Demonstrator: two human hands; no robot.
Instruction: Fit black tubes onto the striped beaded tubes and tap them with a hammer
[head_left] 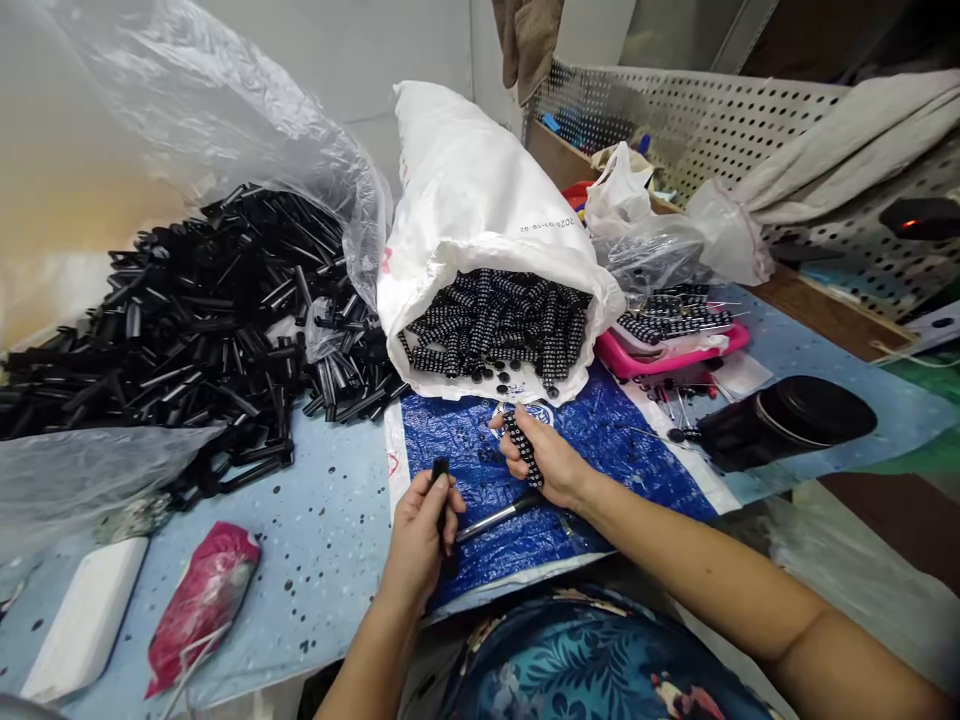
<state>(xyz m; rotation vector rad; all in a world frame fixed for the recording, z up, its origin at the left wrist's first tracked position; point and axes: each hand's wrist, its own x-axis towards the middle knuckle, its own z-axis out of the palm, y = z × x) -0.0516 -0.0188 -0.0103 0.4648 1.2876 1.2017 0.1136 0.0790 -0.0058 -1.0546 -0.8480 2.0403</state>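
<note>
Both hands hold small parts over a blue sheet at the front edge of the table.

The left hand (pixel 421 535) is closed around a short black tube (pixel 441 480), held upright, with its top end showing above the fingers. The right hand (pixel 544 462) grasps a studded black strip (pixel 523 450) and also a metal rod (pixel 499 517), which slants down towards the left hand. Both hands are above the blue sheet (pixel 600 440). Just behind them lies a white sack (pixel 480 190) on its side, mouth open, filled with studded strips. To the left is a pile of black tubes (pixel 202 310) beneath clear plastic. A pink tray (pixel 675 352) sits right of the sack.
</note>
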